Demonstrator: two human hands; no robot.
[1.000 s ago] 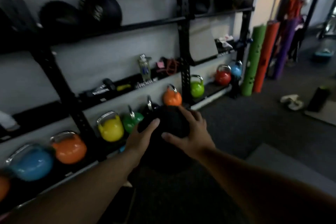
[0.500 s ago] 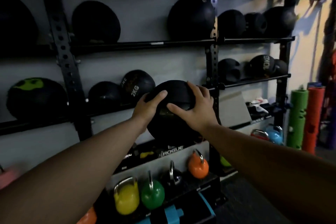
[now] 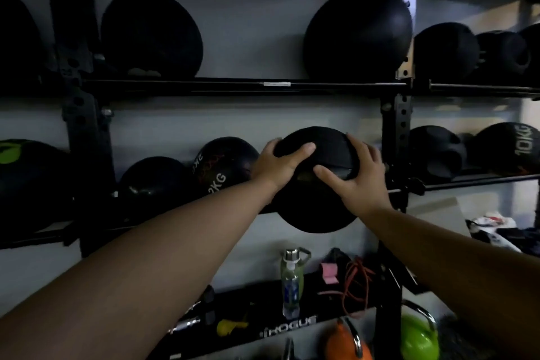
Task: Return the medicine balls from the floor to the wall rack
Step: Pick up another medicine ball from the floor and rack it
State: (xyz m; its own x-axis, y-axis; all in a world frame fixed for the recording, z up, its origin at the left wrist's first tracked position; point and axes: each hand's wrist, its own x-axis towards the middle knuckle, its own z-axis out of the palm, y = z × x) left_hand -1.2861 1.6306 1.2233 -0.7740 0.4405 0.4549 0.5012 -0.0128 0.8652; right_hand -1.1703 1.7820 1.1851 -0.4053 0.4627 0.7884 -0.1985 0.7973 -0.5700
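Observation:
I hold a black medicine ball (image 3: 317,207) in both hands at the level of the middle shelf of the black wall rack (image 3: 242,86). My left hand (image 3: 277,164) grips its upper left side, and my right hand (image 3: 358,181) lies over its upper right. The ball is just right of a ball marked 2KG (image 3: 222,166) and left of the rack's upright post (image 3: 397,137). Whether it rests on the shelf rail I cannot tell. Other black balls fill the shelves above and beside it.
A ball marked 10KG (image 3: 508,146) sits on the right bay's shelf. Below are a water bottle (image 3: 290,283), an orange cord (image 3: 356,280) and a pink item. An orange kettlebell (image 3: 342,343) and a green one (image 3: 419,336) stand at the bottom.
I have lifted the ball from knee height near the kettlebells up to the middle shelf and moved closer to the rack. Both hands have kept their grip.

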